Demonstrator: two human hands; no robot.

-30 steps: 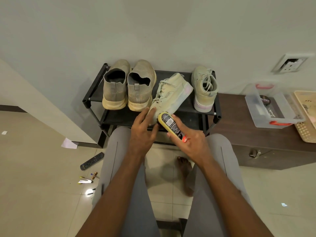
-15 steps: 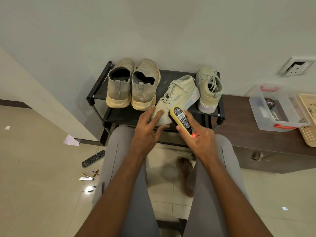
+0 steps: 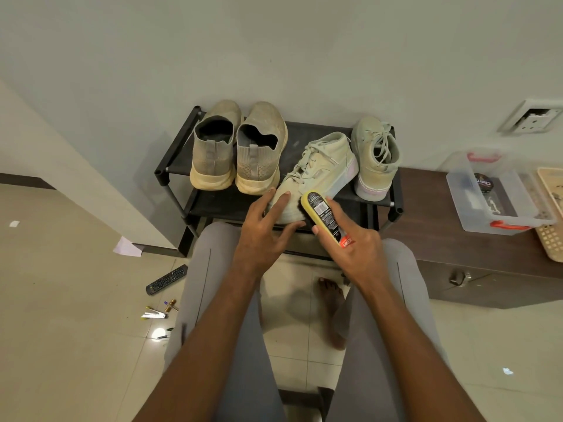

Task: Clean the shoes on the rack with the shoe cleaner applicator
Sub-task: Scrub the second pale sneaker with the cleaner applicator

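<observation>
My right hand (image 3: pixel 355 251) has its fingers clamped round the yellow oval shoe cleaner applicator (image 3: pixel 326 218), whose dark underside meets the toe of the pale green lace-up sneaker (image 3: pixel 316 175) lying tilted at the front of the black metal shoe rack (image 3: pixel 175 161). My left hand (image 3: pixel 263 236) steadies that toe with fingers spread; it hides the toe's left edge. I cannot read the applicator's label.

Colours at the rack
Black rack (image 3: pixel 170 166); beige slip-ons (image 3: pixel 213 153); pale green sneakers (image 3: pixel 320 166); yellow applicator (image 3: pixel 324 216), black label; grey trousers (image 3: pixel 201 269).
</observation>
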